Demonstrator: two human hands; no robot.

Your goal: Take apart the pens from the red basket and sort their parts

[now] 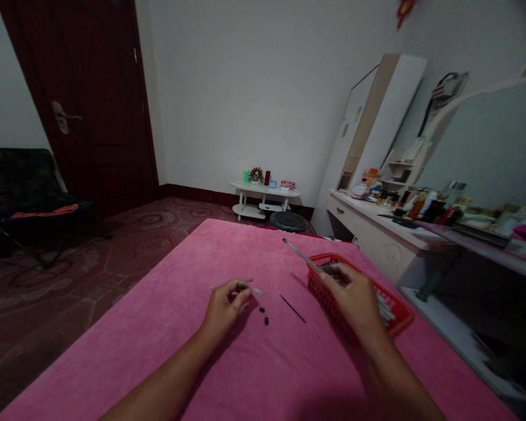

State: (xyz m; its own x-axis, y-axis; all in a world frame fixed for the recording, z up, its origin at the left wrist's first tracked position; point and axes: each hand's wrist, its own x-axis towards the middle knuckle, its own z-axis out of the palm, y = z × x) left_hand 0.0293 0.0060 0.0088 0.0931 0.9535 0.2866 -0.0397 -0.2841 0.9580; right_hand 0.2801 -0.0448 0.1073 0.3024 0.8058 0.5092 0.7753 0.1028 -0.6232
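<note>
My left hand (pixel 227 303) is low over the pink cloth, thumb and fingertips pinched together; what they hold is hidden. A slim clear tube (pixel 245 279) shows just behind its fingers, and a small translucent piece (pixel 258 291) is beside the fingertips. Two small black plugs (pixel 262 310) lie nearby, and a dark pen refill (pixel 293 308) rests between my hands. My right hand (pixel 355 295) grips a slender greyish pen barrel (pixel 301 254), which points up and left. Below that hand, partly covered by it, stands a red plastic basket (pixel 401 318) with white, pen-like parts inside.
Pink cloth (pixel 158 327) covers the table. To the right is a white dressing table (pixel 377 228) crowded with bottles. A low white stand (pixel 245 187) and a round black stool (pixel 289 220) are beyond the far edge. At left stands a folding chair (pixel 21 181).
</note>
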